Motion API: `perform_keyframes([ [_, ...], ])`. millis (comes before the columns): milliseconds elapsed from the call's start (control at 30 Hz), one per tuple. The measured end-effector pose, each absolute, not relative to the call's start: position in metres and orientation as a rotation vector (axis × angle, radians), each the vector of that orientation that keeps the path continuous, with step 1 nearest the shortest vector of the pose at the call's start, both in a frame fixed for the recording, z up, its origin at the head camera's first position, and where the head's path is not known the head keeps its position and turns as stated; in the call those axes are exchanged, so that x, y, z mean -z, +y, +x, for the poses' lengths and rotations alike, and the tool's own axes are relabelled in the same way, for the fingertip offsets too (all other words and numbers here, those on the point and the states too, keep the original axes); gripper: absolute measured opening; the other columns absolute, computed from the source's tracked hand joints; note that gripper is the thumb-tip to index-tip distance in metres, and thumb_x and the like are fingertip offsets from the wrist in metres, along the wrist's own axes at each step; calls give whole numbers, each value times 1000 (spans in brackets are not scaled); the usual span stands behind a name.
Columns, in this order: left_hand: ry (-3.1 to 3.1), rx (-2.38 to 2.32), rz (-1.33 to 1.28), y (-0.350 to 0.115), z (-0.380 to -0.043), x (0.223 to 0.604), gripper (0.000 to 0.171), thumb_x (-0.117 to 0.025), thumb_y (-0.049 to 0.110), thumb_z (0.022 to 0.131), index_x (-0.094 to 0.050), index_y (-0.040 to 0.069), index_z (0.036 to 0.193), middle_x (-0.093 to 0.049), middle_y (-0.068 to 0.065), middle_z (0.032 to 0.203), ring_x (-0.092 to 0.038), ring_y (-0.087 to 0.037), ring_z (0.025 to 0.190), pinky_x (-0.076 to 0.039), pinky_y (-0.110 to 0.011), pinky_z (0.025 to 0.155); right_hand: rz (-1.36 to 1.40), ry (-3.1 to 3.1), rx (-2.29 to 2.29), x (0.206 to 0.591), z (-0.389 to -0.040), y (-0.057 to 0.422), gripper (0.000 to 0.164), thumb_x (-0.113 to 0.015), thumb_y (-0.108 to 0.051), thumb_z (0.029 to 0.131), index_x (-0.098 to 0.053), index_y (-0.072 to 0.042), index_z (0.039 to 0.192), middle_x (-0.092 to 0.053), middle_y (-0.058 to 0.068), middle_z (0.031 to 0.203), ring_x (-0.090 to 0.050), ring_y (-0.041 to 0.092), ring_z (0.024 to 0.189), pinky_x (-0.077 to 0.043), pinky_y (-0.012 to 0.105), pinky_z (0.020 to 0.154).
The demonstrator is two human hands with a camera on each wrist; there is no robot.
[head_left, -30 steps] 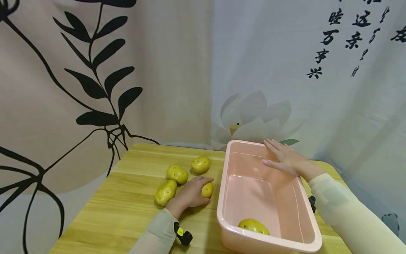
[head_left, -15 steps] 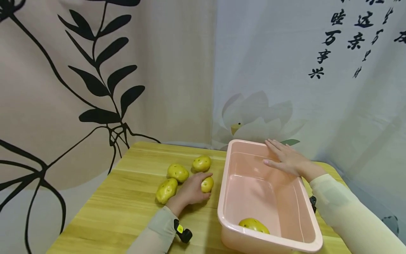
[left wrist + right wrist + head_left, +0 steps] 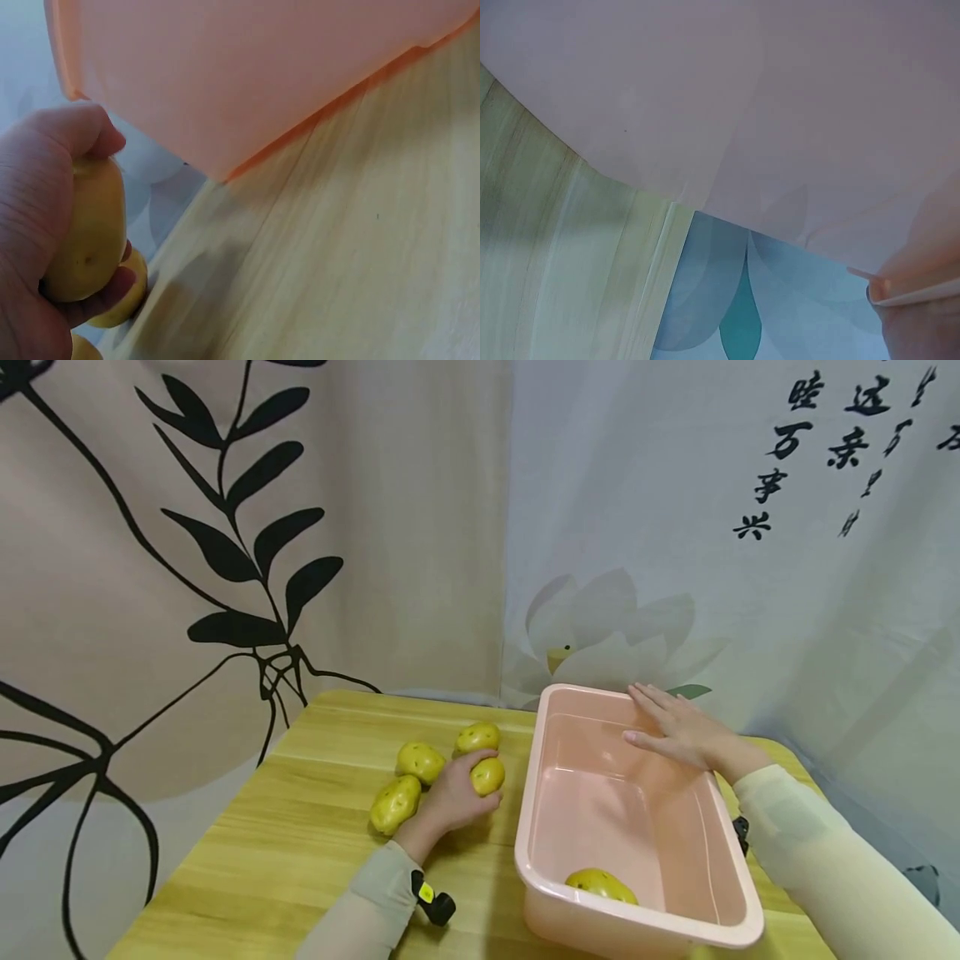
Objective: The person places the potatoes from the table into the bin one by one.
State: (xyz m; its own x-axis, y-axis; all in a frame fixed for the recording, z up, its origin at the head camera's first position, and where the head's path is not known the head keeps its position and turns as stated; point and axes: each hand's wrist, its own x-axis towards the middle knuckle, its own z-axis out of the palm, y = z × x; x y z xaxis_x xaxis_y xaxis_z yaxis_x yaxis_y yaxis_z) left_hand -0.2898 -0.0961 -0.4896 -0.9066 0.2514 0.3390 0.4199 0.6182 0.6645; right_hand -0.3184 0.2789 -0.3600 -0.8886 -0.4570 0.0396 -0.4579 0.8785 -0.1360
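My left hand [image 3: 452, 795] grips a yellow potato [image 3: 488, 776] between thumb and fingers, beside three other potatoes on the table. In the left wrist view that potato [image 3: 94, 232] is raised over the wood, its shadow falling below. A pink plastic basin [image 3: 528, 802] stands to the right, with one potato [image 3: 602, 885] on its floor at the near end. My right hand [image 3: 686, 727] rests across the basin's far right rim, fingers extended and thumb over the inner side. The right wrist view shows mostly the basin's outer wall [image 3: 630, 75], with part of the hand [image 3: 922, 330] at the rim.
The three table potatoes, one at the back [image 3: 477, 737], one in the middle [image 3: 420, 762] and one nearer [image 3: 394, 806], sit close around the left hand. The basin's tall left wall rises right of the held potato. A printed curtain [image 3: 420, 527] hangs behind the wooden table [image 3: 247, 860].
My left hand has taken firmer hold of the potato and lifted it slightly, away from me. The right hand and the basin have stayed in place.
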Motion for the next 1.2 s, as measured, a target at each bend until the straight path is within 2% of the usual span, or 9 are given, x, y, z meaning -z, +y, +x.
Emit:
perform_keyframes([
  [200, -2527, 1318, -510, -95, -289, 486, 58, -81, 41, 75, -60, 24, 126, -64, -1, 112, -58, -17, 90, -49, -36, 77, 753, -3038, -226, 359, -319, 279, 87, -45, -64, 92, -13, -13, 155, -13, 16, 159, -11, 38, 144, -8, 60, 112],
  [333, -2462, 1482, -509, -96, -286, 480, 53, -79, 37, 77, -60, 28, 125, -63, -1, 109, -58, -17, 88, -50, -34, 73, 748, -3036, -230, 361, -319, 279, 88, -45, -64, 92, -14, -11, 155, -13, 17, 159, -12, 38, 144, -8, 60, 112],
  [433, -2413, 1582, -526, -96, -283, 475, 51, -79, 31, 78, -61, 27, 125, -62, -2, 112, -57, -18, 90, -50, -34, 73, 742, -3036, -223, 361, -320, 279, 89, -45, -65, 91, -14, -11, 155, -14, 17, 159, -12, 38, 144, -8, 60, 112],
  [700, -2302, 1684, -581, -94, -276, 459, 50, -79, 19, 78, -63, 19, 126, -62, -6, 116, -57, -19, 89, -51, -30, 71, 751, -3041, -216, 360, -320, 278, 88, -45, -64, 92, -12, -12, 155, -13, 17, 159, -12, 38, 144, -8, 60, 112],
  [767, -2293, 1708, -597, -93, -269, 447, 49, -77, 14, 79, -63, 14, 126, -62, -10, 118, -57, -20, 89, -51, -31, 71, 756, -3040, -215, 359, -320, 278, 88, -45, -64, 92, -12, -11, 155, -12, 17, 159, -12, 38, 144, -8, 60, 112],
  [1000, -2175, 1973, -629, -95, -274, 448, 48, -73, 10, 82, -60, 11, 128, -59, -9, 119, -55, -23, 93, -51, -34, 75, 749, -3047, -207, 359, -321, 279, 89, -44, -65, 92, -13, -10, 155, -12, 16, 159, -11, 38, 144, -8, 59, 112],
  [1200, -1901, 2361, -686, -95, -271, 442, 51, -65, 6, 84, -50, -5, 131, -56, -22, 120, -62, -29, 93, -54, -34, 76, 739, -3057, -220, 359, -320, 281, 90, -45, -65, 91, -13, -11, 155, -12, 16, 159, -11, 38, 144, -7, 59, 113],
])
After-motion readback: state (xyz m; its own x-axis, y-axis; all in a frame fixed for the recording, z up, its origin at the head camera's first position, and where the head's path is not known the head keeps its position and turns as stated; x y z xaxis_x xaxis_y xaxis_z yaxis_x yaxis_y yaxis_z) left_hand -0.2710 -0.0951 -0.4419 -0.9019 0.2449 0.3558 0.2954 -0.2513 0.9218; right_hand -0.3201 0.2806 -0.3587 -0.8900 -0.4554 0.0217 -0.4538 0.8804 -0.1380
